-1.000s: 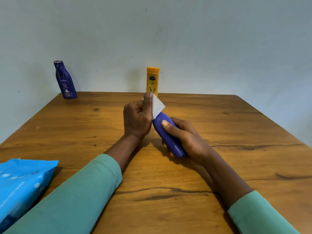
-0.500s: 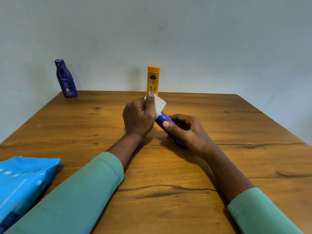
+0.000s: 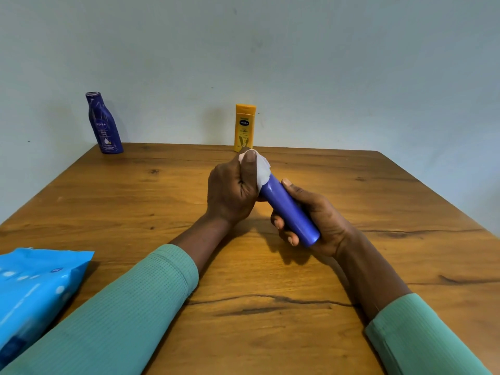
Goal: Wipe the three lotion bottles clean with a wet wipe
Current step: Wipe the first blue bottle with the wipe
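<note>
Soft, fairly bright light from above. Diffuse shadows under left hand & right hand, tabletop centre. Wide-angle bend twd edges; focus sharp.

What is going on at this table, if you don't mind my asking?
A person in green sleeves is cleaning lotion bottles. The right hand holds a blue bottle tilted over the table, and the left hand wraps a white wipe around its upper end. A dark blue bottle and a yellow bottle stand upright at the far edge, with no hand on them. A blue pack of wipes lies at the near left.
</note>
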Action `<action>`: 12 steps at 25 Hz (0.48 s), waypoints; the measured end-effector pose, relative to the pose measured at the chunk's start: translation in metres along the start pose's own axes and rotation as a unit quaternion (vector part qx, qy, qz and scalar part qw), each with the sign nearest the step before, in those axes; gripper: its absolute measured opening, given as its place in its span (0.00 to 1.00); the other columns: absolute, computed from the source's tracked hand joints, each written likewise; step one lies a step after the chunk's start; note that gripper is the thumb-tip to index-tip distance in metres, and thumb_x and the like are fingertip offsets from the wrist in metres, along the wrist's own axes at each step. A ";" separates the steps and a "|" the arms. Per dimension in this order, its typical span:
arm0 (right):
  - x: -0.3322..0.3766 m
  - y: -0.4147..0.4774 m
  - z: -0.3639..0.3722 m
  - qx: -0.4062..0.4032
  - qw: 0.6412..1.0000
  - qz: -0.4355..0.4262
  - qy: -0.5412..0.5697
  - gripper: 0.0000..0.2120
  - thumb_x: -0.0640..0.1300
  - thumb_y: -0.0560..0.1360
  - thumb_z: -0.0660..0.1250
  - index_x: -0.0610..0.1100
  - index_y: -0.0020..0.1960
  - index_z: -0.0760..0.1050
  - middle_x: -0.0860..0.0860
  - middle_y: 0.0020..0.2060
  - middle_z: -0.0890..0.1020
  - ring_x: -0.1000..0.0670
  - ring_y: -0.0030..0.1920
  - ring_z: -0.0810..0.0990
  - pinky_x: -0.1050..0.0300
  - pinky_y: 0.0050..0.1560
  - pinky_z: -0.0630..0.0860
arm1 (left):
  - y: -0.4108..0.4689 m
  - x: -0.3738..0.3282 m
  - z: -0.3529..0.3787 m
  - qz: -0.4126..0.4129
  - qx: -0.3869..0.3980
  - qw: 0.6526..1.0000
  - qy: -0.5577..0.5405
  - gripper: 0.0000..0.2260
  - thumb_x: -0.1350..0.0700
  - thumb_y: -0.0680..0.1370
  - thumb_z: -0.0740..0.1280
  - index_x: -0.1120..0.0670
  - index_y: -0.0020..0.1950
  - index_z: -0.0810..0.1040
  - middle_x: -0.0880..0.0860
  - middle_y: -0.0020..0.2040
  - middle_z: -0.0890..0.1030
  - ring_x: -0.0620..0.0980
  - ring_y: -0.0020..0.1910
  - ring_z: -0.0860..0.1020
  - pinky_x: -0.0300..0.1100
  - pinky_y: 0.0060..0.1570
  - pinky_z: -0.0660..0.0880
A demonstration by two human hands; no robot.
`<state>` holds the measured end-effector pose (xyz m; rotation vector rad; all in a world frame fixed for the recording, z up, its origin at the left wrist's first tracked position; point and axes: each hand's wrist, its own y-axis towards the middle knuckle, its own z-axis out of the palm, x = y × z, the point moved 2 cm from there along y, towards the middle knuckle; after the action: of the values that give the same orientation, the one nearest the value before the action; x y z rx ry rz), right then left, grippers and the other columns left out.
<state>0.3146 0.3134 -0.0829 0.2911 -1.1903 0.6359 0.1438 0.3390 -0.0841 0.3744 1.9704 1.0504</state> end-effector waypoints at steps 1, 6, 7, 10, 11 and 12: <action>0.000 0.000 0.000 0.007 1.000 -0.002 -0.009 0.22 0.56 0.83 0.60 0.39 0.63 0.77 0.41 0.33 0.80 0.50 0.22 0.76 0.61 0.21 0.75 | 0.000 0.000 0.000 -0.014 -0.007 1.000 -0.003 0.36 0.33 0.84 0.44 0.58 0.47 0.81 0.53 0.33 0.80 0.47 0.32 0.79 0.40 0.32 0.74; -0.001 0.006 -0.002 -0.019 0.994 -0.062 -0.087 0.22 0.52 0.74 0.72 0.43 0.64 0.78 0.42 0.44 0.82 0.51 0.33 0.81 0.58 0.30 0.78 | 0.000 0.001 0.002 -0.144 -0.004 0.987 -0.070 0.22 0.48 0.87 0.55 0.48 0.33 0.71 0.47 0.27 0.70 0.42 0.27 0.71 0.33 0.32 0.66; -0.001 0.007 -0.005 -0.025 0.993 -0.071 -0.085 0.22 0.50 0.73 0.73 0.43 0.64 0.79 0.42 0.45 0.83 0.52 0.35 0.82 0.59 0.31 0.78 | 0.001 0.001 0.004 -0.203 0.017 0.969 -0.139 0.21 0.50 0.87 0.57 0.50 0.34 0.71 0.48 0.28 0.71 0.43 0.27 0.70 0.37 0.33 0.68; -0.001 0.009 -0.009 -0.051 0.983 -0.124 -0.126 0.24 0.47 0.74 0.77 0.44 0.68 0.79 0.43 0.54 0.85 0.50 0.46 0.85 0.60 0.41 0.81 | 0.002 0.001 0.004 -0.319 0.100 0.884 -0.326 0.17 0.49 0.85 0.60 0.53 0.41 0.79 0.51 0.35 0.78 0.46 0.34 0.75 0.40 0.37 0.73; -0.002 0.010 -0.011 -0.073 0.968 -0.157 -0.180 0.25 0.47 0.75 0.77 0.44 0.70 0.78 0.44 0.59 0.84 0.50 0.53 0.85 0.60 0.46 0.82 | 0.002 -0.001 0.002 -0.343 0.117 0.855 -0.371 0.16 0.49 0.84 0.61 0.53 0.44 0.83 0.51 0.38 0.81 0.46 0.38 0.79 0.40 0.40 0.75; -0.001 0.012 -0.012 -0.097 0.944 -0.191 -0.250 0.26 0.48 0.76 0.77 0.43 0.72 0.77 0.46 0.62 0.83 0.51 0.59 0.83 0.58 0.53 0.82 | 0.003 -0.003 0.001 -0.368 0.117 0.829 -0.406 0.14 0.49 0.83 0.62 0.53 0.47 0.85 0.52 0.41 0.83 0.47 0.42 0.81 0.41 0.44 0.77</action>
<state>0.3165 0.3286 -0.0893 0.5211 -1.6166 0.0981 0.1459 0.3397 -0.0806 0.1164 1.2503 0.0839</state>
